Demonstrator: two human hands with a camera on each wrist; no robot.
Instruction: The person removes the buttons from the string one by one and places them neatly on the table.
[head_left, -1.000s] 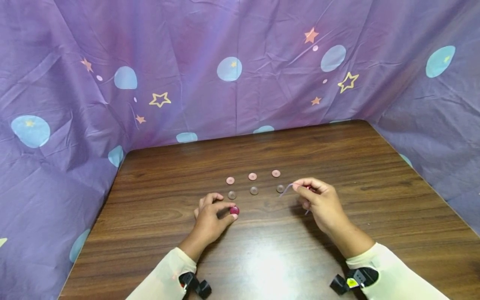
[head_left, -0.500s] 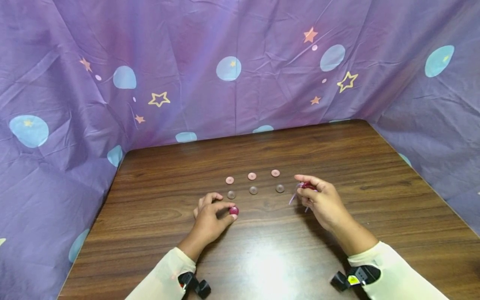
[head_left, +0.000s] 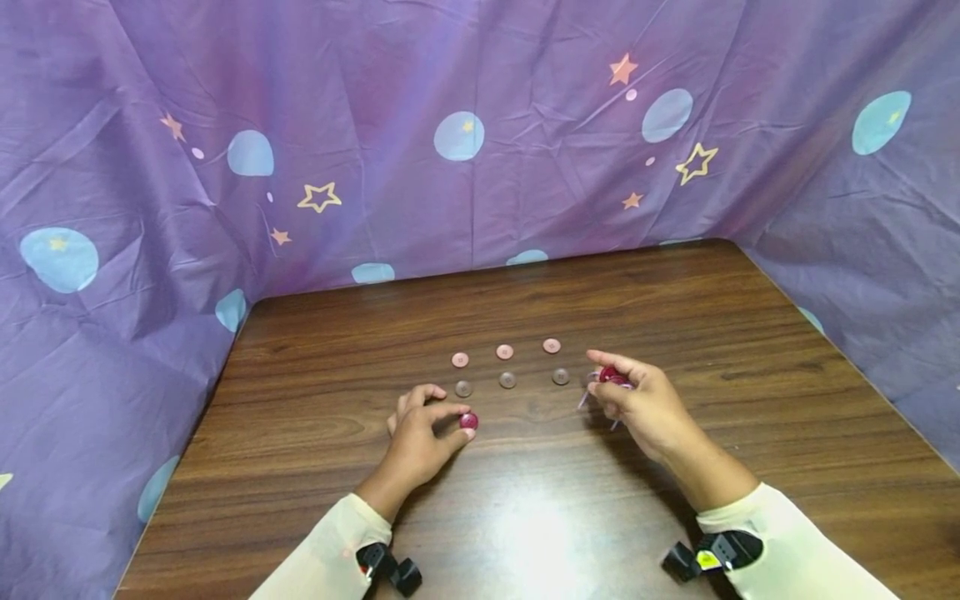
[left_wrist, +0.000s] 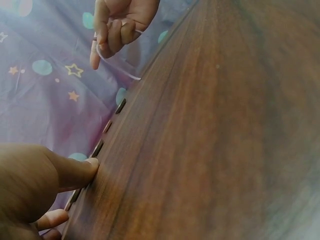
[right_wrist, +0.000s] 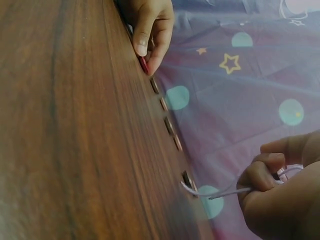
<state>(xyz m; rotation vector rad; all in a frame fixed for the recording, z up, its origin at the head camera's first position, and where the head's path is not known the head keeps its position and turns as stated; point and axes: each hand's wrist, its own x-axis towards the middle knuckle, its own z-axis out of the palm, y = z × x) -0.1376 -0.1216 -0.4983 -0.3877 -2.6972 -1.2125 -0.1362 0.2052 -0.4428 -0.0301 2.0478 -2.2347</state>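
Note:
My left hand (head_left: 422, 435) is low over the table, its thumb and index finger at opposite edges of a dark red button (head_left: 468, 421) lying on the wood. In the right wrist view that red button (right_wrist: 144, 64) shows edge-on between the fingertips. To the right, my right hand (head_left: 637, 404) is raised above the tabletop. Several dark red buttons (head_left: 611, 375) sit in its curled fingers, together with a thin lavender cord (head_left: 583, 400) whose ends hang down. Its index finger points out to the left. How the cord runs among those buttons is hidden.
Between and beyond the hands lie two rows: pink buttons (head_left: 505, 352) at the back, grey-brown buttons (head_left: 507, 380) in front. The wooden table (head_left: 337, 350) ends at a purple curtain (head_left: 390, 167) behind and at both sides.
The right fingers have shifted: the cord end that stuck out leftward now hangs lower, and the red buttons show more between finger and thumb. My left hand stays in place on its button.

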